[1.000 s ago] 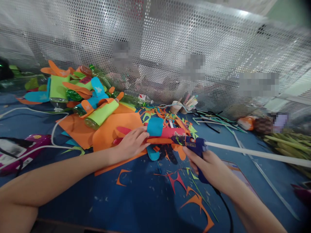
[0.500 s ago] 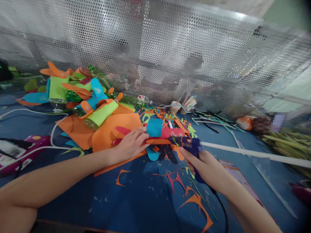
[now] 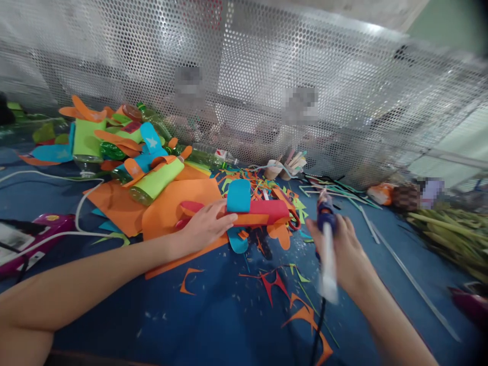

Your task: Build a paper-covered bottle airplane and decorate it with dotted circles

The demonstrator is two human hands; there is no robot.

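My left hand is closed on a red paper-covered tube, its fingers pressing on the near side. A blue paper strip curves over the tube, and an orange strip lies along its side. Below hang a rounded blue flap and an orange paper piece. In my right hand is a dark blue glue gun, nozzle pointing away from me and apart from the tube. A white glue stick sticks out of its back end.
Paper-wrapped plastic bottles pile up at the left, beside large orange sheets. Several paper scraps litter the blue table. Cups of sticks stand by the perforated metal screen. A black cord trails from the gun.
My right hand has drawn the glue gun away from the tube to the right and turned it, so its nozzle points forward. My left hand stays on the tube.
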